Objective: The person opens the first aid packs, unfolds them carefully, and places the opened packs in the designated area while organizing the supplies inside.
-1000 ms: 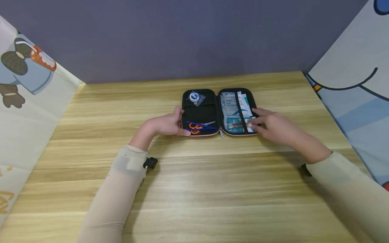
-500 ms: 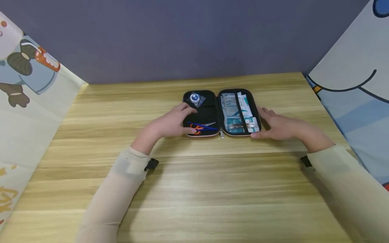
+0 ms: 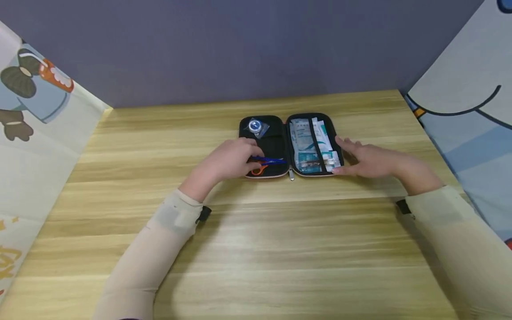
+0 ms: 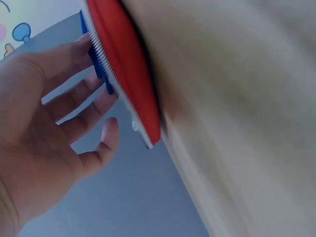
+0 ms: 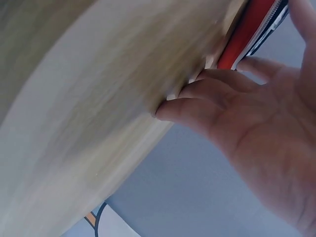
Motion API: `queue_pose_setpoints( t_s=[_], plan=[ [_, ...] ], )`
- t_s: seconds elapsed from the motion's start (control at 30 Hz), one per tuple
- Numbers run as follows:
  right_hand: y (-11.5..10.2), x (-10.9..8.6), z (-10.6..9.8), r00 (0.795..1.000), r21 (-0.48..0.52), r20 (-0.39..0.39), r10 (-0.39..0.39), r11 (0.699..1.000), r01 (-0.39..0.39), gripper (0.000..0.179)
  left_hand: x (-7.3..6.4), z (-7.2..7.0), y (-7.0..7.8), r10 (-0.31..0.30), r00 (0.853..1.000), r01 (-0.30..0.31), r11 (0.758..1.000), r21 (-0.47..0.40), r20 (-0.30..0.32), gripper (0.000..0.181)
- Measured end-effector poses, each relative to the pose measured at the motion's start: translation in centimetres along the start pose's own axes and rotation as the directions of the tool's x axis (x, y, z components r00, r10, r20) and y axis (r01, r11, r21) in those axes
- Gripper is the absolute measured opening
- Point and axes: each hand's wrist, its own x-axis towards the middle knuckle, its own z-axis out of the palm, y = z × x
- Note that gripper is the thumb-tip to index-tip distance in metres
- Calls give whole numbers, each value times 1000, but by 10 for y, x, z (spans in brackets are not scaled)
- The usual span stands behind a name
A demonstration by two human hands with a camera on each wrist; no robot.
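A zip case (image 3: 273,144), black inside and red outside, lies unfolded on the table. My left hand (image 3: 236,161) reaches over its left half and pinches blue tweezers (image 3: 272,160) between thumb and fingers. The same blue tweezers (image 4: 100,64) show at the fingertips in the left wrist view. Orange-handled scissors (image 3: 259,170) lie under them, partly hidden by the hand. At the case's right edge rests my right hand (image 3: 370,161), its fingers extended and the fingertips on the table in the right wrist view.
In the case's upper left is a round white-and-blue item (image 3: 254,126) in clear wrapping. Several white and teal packets (image 3: 304,138) sit under a black strap in the right half. A zip pull (image 3: 291,174) hangs at the front. A grey wall (image 3: 256,53) rises behind the wooden table (image 3: 280,249).
My left hand has moved from the case's left edge in over it and taken hold of the blue tweezers. The right hand has drawn back from the packets to the case's right edge.
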Motion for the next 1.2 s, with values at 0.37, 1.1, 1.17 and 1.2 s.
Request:
queue_pose_setpoints(
  t_s=[0.37, 1.1, 1.17, 1.2],
  plan=[
    [0, 3, 0, 999, -7, -42, 0, 1000, 0, 115, 23, -5, -19, -102, 990, 112, 988, 109, -93, 33],
    [0, 2, 5, 999, 14, -33, 13, 1000, -13, 114, 58, 12, -9, -228, 971, 230, 973, 22, -77, 13],
    [0, 1, 5, 999, 15, -36, 14, 1000, -13, 114, 59, 12, -9, -250, 962, 254, 967, 22, -112, 17],
    [0, 1, 5, 999, 16, -35, 15, 1000, -14, 114, 60, 13, -8, -260, 957, 265, 964, 27, -127, 18]
  ],
)
